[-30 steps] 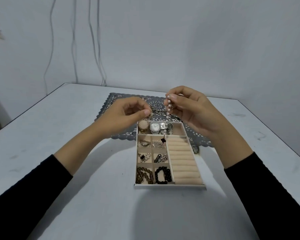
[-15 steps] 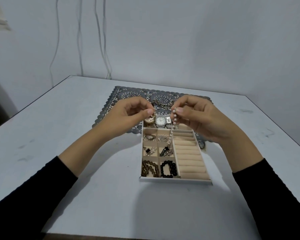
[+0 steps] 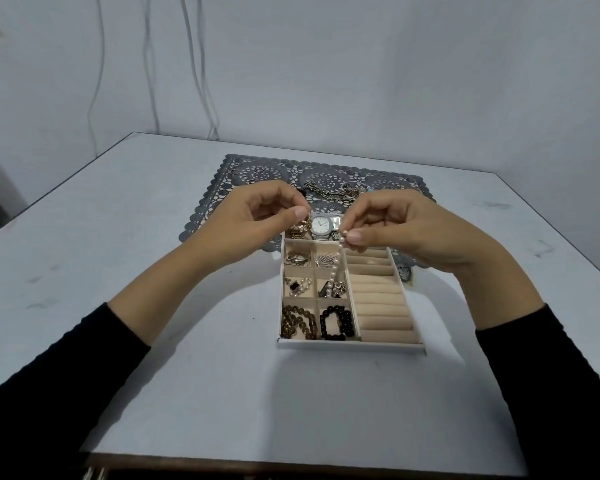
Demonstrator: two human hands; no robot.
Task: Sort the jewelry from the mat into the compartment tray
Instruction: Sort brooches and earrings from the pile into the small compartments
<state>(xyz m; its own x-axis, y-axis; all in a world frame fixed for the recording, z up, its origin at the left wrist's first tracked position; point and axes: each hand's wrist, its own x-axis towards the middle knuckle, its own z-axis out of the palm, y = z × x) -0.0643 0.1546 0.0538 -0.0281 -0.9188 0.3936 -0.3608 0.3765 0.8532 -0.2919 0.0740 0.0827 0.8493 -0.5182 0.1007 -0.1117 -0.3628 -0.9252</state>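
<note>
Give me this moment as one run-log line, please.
right hand: pinches pearl strand, hanging over tray | left hand: curled, hold unclear | mat: chains unsorted

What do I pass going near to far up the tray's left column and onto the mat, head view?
Brown bead bracelet → black-and-pearl pieces → silver brooch → silver watch → chains on the mat. Pearl strand in the right hand overlaps, left out.
</note>
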